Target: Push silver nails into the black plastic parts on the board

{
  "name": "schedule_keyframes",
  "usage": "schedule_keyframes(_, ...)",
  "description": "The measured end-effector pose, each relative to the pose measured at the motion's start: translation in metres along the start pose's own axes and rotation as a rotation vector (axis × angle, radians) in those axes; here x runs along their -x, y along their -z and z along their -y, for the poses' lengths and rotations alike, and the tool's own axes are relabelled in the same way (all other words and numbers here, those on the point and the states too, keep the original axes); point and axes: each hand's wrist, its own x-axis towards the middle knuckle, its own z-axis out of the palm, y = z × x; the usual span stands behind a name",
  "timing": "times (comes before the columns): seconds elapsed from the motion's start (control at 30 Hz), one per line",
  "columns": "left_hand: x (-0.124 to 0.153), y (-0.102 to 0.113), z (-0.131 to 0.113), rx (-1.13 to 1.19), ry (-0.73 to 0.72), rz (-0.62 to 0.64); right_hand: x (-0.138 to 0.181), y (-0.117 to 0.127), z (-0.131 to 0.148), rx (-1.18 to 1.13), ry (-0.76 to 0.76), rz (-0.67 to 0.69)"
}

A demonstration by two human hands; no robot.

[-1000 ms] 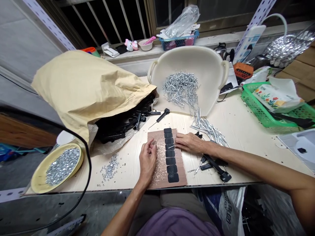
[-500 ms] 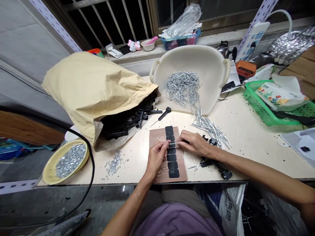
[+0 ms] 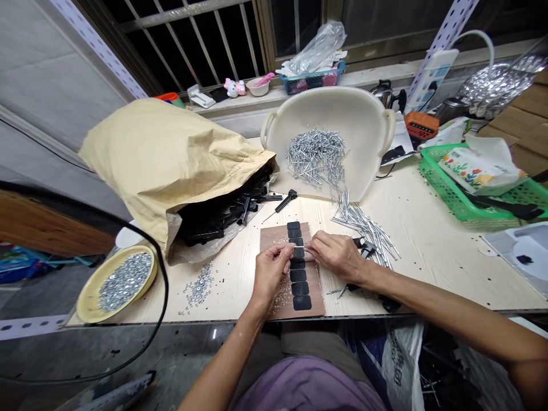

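Note:
My left hand (image 3: 274, 264) and my right hand (image 3: 333, 254) face each other over a brown board (image 3: 268, 233) that carries a column of black rounded pads (image 3: 299, 275). Between their fingertips runs a long thin metal screw (image 3: 299, 246). My right fingers pinch one end of it, and my left thumb and forefinger close round the other. Whether a small part sits in the left pinch is hidden. Beside my right wrist lie black plastic clamp-like parts (image 3: 367, 248) and a heap of loose screws (image 3: 363, 224). One black part with a thin rod (image 3: 286, 201) rests beyond the board.
A white basin (image 3: 363, 137) tilts towards me with many screws in it. At left, a beige sack (image 3: 171, 148) spills black parts; small metal nuts fill a yellow bowl (image 3: 85, 297), others lie scattered (image 3: 200, 285). A green basket (image 3: 454, 194) stands right. A black cable (image 3: 165, 285) loops at left.
My right fingers have shifted slightly left along the screw, nearer my left fingertips. The whole view has tipped a little; the things on the table lie as before.

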Motion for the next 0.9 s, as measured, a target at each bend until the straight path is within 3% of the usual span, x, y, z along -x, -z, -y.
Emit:
schedule_keyframes(0.2, 0.003, -0.001, -0.009, -0.051, -0.046, -0.067, 0.0, -0.003, 0.013, 0.162, 0.021, -0.052)
schedule_keyframes(0.4, 0.002, -0.002, -0.008, 0.133, 0.062, -0.045, -0.005, 0.001, 0.022, 0.035, -0.105, -0.048)
schedule_keyframes(0.63, 0.004, 0.011, -0.003, -0.084, -0.078, -0.051, -0.009, 0.011, 0.03, 0.103, -0.126, 0.023)
schedule_keyframes(0.9, -0.001, 0.02, -0.004, -0.003, 0.046, -0.003, -0.009, 0.006, 0.029, 0.058, -0.103, 0.059)
